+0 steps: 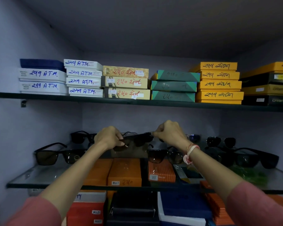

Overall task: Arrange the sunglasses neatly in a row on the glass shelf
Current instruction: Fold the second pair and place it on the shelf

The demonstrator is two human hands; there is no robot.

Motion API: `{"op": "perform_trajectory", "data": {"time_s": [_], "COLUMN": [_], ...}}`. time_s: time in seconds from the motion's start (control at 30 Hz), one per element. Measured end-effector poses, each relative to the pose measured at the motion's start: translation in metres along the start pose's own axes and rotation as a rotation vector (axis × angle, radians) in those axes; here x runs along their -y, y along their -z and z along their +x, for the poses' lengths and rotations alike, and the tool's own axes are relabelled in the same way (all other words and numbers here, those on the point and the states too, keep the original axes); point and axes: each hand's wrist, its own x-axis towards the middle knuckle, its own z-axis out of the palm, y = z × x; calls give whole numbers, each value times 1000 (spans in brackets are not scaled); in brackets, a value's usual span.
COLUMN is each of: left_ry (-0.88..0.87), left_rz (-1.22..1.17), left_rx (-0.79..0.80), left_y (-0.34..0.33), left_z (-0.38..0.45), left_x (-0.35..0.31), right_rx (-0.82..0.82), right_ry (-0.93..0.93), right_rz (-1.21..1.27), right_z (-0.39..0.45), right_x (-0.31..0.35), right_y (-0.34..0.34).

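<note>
A dark pair of sunglasses (137, 141) hangs just above the middle of the glass shelf (39, 178), held from both ends. My left hand (109, 137) grips its left side and my right hand (169, 133) pinches its right temple. Other dark sunglasses rest on the shelf: a large pair at the front left (59, 154), one at the back left (82, 137), one at the front centre-right (163, 154), one at the back right (220, 141) and one at the front right (255, 158).
An upper glass shelf (6, 95) carries stacks of white, beige, green, yellow and black boxes. Orange, blue, black and red boxes (124, 173) show through and below the glass shelf. Pale walls close in left and right.
</note>
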Motion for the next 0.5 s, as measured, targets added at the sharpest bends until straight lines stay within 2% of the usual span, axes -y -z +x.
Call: {"op": "perform_trajectory", "data": {"time_s": [0.13, 0.37, 0.43, 0.5], "left_ry": [-125, -216, -225, -222], "left_rz": [-49, -73, -61, -110], "left_rx": [-48, -187, -166, -80], "left_y": [16, 31, 34, 39], "left_z": [-7, -17, -17, -18], "left_x": [13, 29, 35, 38], "right_rx": [18, 309, 326, 271], "right_ry": [37, -69, -52, 0], "right_rz": [106, 335, 315, 277], "right_z": [11, 8, 6, 6], "right_x": [11, 37, 44, 51], "right_y": [-7, -20, -19, -18]}}
